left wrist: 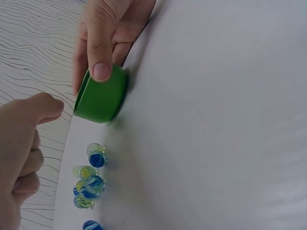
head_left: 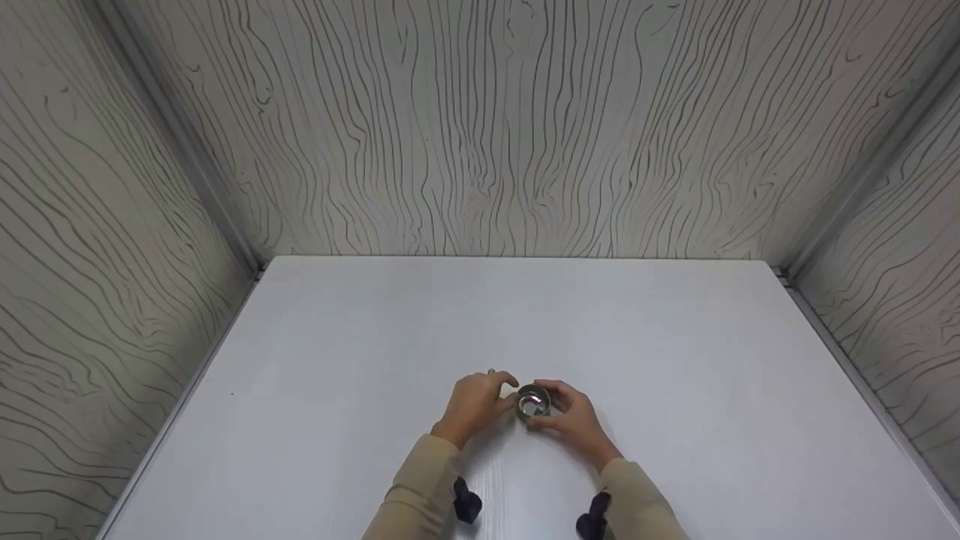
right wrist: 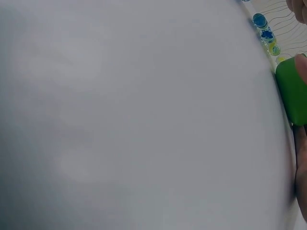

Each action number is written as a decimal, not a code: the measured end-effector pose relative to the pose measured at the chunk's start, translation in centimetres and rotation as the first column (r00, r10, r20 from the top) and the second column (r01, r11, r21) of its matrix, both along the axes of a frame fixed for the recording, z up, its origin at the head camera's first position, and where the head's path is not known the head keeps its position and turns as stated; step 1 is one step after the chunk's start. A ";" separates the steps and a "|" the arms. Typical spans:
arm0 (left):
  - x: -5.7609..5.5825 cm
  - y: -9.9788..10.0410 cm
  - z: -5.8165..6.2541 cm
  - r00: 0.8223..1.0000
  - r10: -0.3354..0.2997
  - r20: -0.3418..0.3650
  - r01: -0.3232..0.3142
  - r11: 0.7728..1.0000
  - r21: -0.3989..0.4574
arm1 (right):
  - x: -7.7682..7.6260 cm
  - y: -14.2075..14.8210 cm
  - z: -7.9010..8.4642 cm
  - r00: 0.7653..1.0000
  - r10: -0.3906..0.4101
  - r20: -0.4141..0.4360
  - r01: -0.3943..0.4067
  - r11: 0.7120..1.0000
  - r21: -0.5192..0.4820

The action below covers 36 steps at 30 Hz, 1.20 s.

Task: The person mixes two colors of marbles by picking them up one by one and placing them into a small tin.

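Note:
My right hand (head_left: 571, 421) grips a small round green bowl (left wrist: 103, 98), thumb on the near wall and fingers behind it. Seen from the head, the inside of the bowl looks shiny. My left hand (head_left: 474, 403) is right at the bowl's left rim, with its forefinger and thumb apart and nothing showing between them. In the left wrist view its other fingers are curled, hiding the palm. Several blue and yellow-green glass marbles (left wrist: 93, 186) lie beside the bowl. From the head, the left hand covers most of them; one marble (head_left: 491, 370) peeks out above it.
A white table (head_left: 337, 337) spreads under both hands. Panels with a wood-grain line pattern (head_left: 480, 135) stand behind it and on both sides. Black devices (head_left: 466, 502) are strapped at the wrists over beige sleeves (head_left: 420, 487).

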<state>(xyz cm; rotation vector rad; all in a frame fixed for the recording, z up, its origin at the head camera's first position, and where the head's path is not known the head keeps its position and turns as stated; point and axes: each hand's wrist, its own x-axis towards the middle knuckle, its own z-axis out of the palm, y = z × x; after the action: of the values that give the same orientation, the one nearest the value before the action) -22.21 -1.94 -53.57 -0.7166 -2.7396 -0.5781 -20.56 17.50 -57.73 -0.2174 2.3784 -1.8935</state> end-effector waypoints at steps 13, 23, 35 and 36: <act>-0.2 -2.2 0.4 0.987 0.072 0.146 -0.086 0.992 0.095 | 0.0 0.1 -0.5 1.000 -0.018 -0.004 0.018 0.998 0.065; 0.1 -3.3 0.4 0.979 0.120 0.163 -0.139 0.984 0.108 | 0.0 0.0 -0.1 1.000 -0.018 -0.009 0.018 0.999 0.039; 0.7 -4.6 -0.1 0.967 0.134 0.214 -0.164 0.978 0.128 | 0.1 -0.1 -0.1 1.000 -0.027 0.003 0.026 0.999 0.046; 0.7 -4.6 -0.1 0.966 0.135 0.222 -0.167 0.977 0.130 | 0.1 -0.1 -0.1 1.000 -0.025 0.002 0.025 0.999 0.046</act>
<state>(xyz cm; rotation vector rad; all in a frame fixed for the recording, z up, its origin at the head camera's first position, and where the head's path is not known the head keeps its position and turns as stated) -21.47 -6.58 -53.69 -0.4277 -2.8723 -0.8561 -20.44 17.37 -57.81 -0.1821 2.4316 -1.8461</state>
